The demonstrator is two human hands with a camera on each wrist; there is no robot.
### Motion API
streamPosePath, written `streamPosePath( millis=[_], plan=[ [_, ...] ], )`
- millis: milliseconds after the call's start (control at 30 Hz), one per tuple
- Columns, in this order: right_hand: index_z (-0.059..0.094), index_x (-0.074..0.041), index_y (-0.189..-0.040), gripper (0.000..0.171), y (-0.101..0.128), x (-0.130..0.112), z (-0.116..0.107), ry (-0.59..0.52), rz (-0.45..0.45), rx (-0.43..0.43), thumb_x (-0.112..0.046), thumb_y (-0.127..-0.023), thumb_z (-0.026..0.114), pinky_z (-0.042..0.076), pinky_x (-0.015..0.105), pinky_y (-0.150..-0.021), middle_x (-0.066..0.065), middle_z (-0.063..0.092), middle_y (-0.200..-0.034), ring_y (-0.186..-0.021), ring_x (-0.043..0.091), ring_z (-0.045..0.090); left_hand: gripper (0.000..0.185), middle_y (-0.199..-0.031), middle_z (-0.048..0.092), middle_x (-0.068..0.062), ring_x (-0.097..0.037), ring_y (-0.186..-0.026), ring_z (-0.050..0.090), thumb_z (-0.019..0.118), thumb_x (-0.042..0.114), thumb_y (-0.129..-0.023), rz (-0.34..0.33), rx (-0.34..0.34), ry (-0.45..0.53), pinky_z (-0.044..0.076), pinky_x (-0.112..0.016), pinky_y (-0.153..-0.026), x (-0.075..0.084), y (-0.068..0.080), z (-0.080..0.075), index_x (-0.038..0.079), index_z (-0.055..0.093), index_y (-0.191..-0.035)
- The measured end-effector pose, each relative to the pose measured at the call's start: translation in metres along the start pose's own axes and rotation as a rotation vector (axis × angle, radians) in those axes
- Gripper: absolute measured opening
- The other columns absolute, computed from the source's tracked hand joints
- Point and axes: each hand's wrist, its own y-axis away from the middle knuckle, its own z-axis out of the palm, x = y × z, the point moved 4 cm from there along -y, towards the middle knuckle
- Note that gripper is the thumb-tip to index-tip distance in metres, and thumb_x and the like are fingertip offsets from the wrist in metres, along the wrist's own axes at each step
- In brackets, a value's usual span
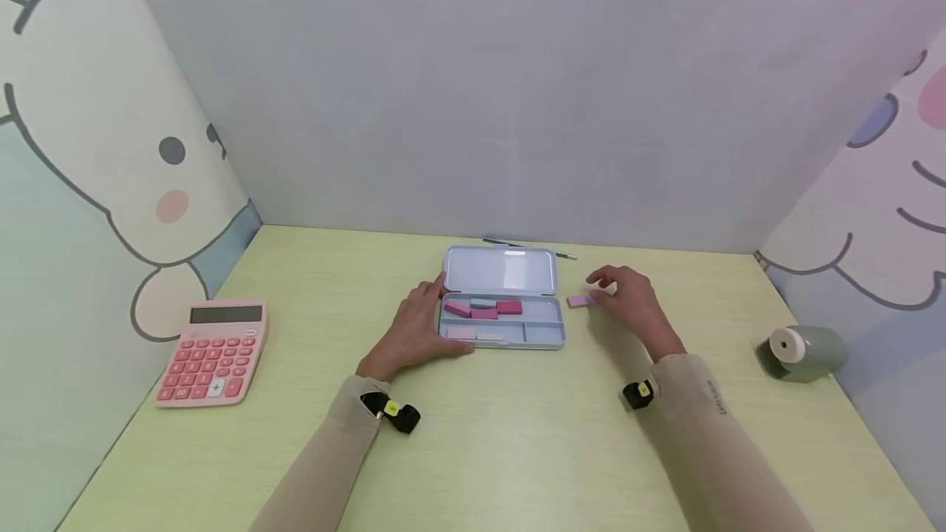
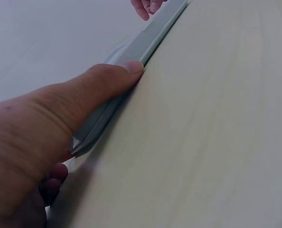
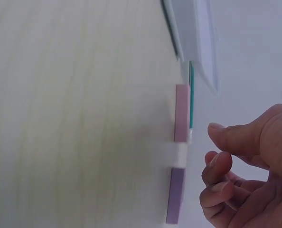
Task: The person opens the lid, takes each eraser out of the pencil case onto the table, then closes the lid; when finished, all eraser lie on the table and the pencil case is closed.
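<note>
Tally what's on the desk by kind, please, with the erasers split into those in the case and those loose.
Pencil case: 1
Erasers in the case: 6
Loose erasers by the right hand: 3
Calculator: 1
Pencil sharpener: 1
Pen or pencil behind the case: 1
Total: 13

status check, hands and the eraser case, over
Left hand pressed flat against the open case. Right hand open, reaching for loose erasers on the table. Nothing in the way.
</note>
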Motion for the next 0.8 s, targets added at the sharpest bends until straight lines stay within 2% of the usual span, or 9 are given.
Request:
streamPosePath(
  millis=[167, 267, 400, 567, 667, 800],
  plan=[
    [0.075, -0.005, -0.124, 0.026, 0.000, -0.029, 0.011, -0.069, -0.035, -0.019, -0.016, -0.101, 0.072, 0.051, 0.036, -0.077, 0.023, 0.070, -0.126, -0.087, 0.029, 0.063, 0.138, -0.161, 0.045, -0.014, -0.034, -0.145, 0.043, 0.093, 0.060, -0.072, -0.003, -0.001, 0.003, 0.037, -0.059, -0.126, 0.001, 0.001, -0.001, 0.015, 0.013, -0.174],
    [0.078, -0.007, -0.120, 0.021, -0.003, -0.049, 0.019, -0.093, -0.056, -0.033, -0.015, -0.102, 0.071, 0.050, 0.031, -0.074, 0.020, 0.072, -0.123, -0.083, 0.026, 0.061, 0.138, -0.160, 0.045, -0.014, -0.034, -0.145, 0.043, 0.093, 0.060, -0.072, -0.006, -0.001, 0.000, 0.038, -0.059, -0.126, 0.000, 0.001, -0.001, 0.015, 0.012, -0.174],
    [0.080, -0.009, -0.115, 0.017, -0.006, -0.078, 0.032, -0.097, -0.093, -0.067, -0.013, -0.101, 0.072, 0.051, 0.031, -0.078, 0.015, 0.075, -0.116, -0.086, 0.025, 0.061, 0.138, -0.161, 0.044, -0.014, -0.035, -0.145, 0.043, 0.093, 0.061, -0.072, -0.004, 0.000, 0.001, 0.039, -0.060, -0.125, 0.000, 0.001, 0.000, 0.015, 0.012, -0.174],
    [0.082, -0.010, -0.112, 0.015, -0.011, -0.110, 0.051, -0.090, -0.172, -0.149, -0.014, -0.100, 0.074, 0.055, 0.035, -0.082, 0.010, 0.077, -0.110, -0.091, 0.023, 0.062, 0.138, -0.164, 0.041, -0.015, -0.037, -0.147, 0.042, 0.093, 0.061, -0.072, -0.009, 0.006, 0.000, 0.039, -0.062, -0.124, -0.001, 0.001, -0.001, 0.017, 0.012, -0.175],
    [0.083, -0.010, -0.112, 0.015, -0.014, -0.124, 0.062, -0.083, -0.222, -0.189, -0.014, -0.100, 0.075, 0.056, 0.037, -0.087, 0.008, 0.079, -0.107, -0.094, 0.021, 0.063, 0.137, -0.164, 0.041, -0.015, -0.038, -0.147, 0.041, 0.092, 0.061, -0.073, -0.005, 0.005, -0.001, 0.039, -0.063, -0.124, -0.001, 0.000, 0.000, 0.017, 0.012, -0.175],
    [0.084, -0.010, -0.112, 0.016, -0.017, -0.136, 0.074, -0.071, -0.226, -0.214, -0.015, -0.099, 0.077, 0.057, 0.042, -0.097, 0.007, 0.081, -0.108, -0.099, 0.021, 0.066, 0.136, -0.164, 0.041, -0.016, -0.038, -0.147, 0.041, 0.092, 0.061, -0.073, -0.002, 0.002, 0.005, 0.039, -0.063, -0.123, 0.000, 0.000, 0.000, 0.016, 0.013, -0.174]
  ],
)
